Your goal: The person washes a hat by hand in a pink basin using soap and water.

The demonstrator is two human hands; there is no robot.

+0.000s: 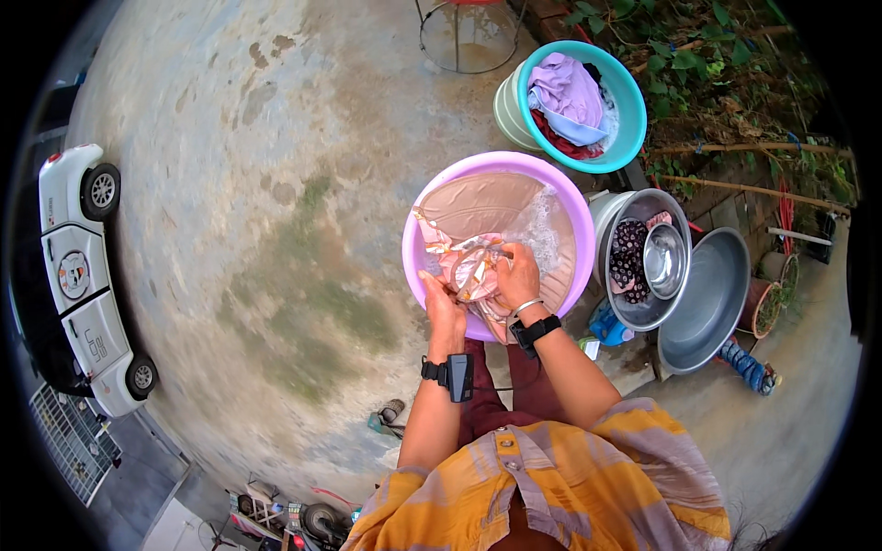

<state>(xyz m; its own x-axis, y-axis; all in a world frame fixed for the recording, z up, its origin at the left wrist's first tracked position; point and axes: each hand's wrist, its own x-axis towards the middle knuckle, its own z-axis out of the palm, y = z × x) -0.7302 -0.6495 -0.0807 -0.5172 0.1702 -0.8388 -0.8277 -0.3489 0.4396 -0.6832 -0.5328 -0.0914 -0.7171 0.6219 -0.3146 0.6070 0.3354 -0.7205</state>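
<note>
A pink and white patterned garment (467, 268) is bunched up over the purple basin (581, 216), its folds partly hidden by my hands. My right hand (519, 277) is closed on the garment's right side, fingers curled into a narrow band of the cloth. At its lower left edge, my left hand (444, 303) grips the fabric, its fingers partly under the folds. Behind the garment, a ridged brownish-pink surface (482, 200) lies inside the basin; whether it is a washboard I cannot tell. White suds (544, 230) float on the right side.
A turquoise basin (634, 138) of soaking clothes stands beyond, on a pale bucket. To the right, a metal basin (678, 216) holds dark floral cloth and a metal bowl (663, 262); a larger grey basin (706, 308) leans beside it. A white car (87, 275) is far left.
</note>
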